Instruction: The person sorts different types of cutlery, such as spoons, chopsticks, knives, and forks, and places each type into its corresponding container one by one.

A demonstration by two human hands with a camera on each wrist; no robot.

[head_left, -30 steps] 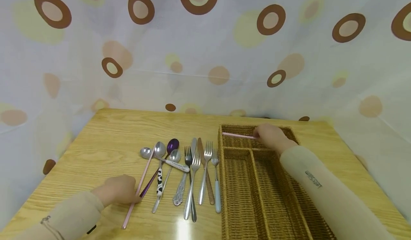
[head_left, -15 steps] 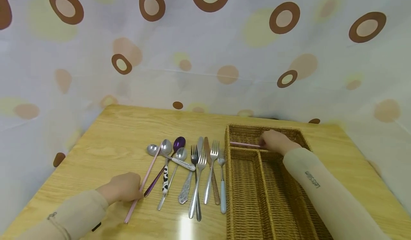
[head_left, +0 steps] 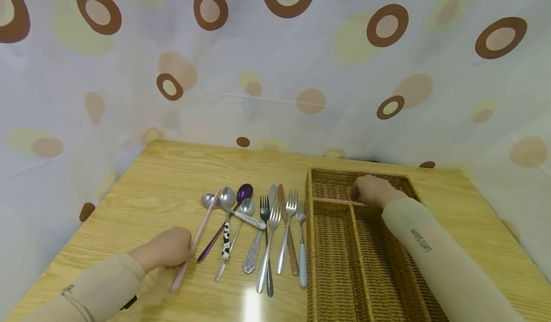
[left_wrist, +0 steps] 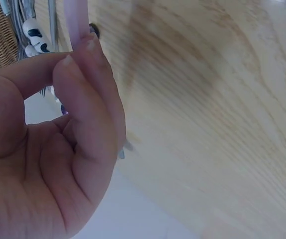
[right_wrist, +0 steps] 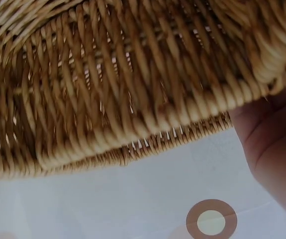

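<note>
The left hand (head_left: pixel 172 249) pinches a pink stick (head_left: pixel 202 226) between thumb and fingertips, slanted at the left side of a cluster of spoons (head_left: pixel 227 197). The right hand (head_left: pixel 370 190) reaches into the far compartment of a wicker tray (head_left: pixel 310 250), beside a thin pink strip (head_left: pixel 337 199) at the divider; its fingertips are hidden, so I cannot tell whether they grip it. Forks (head_left: pixel 291 205) and knives (head_left: pixel 294 255) lie between spoons and tray on the wood-grain surface (head_left: pixel 172 173), backed by a pale hanging (head_left: pixel 280 59) patterned with brown rings.
</note>
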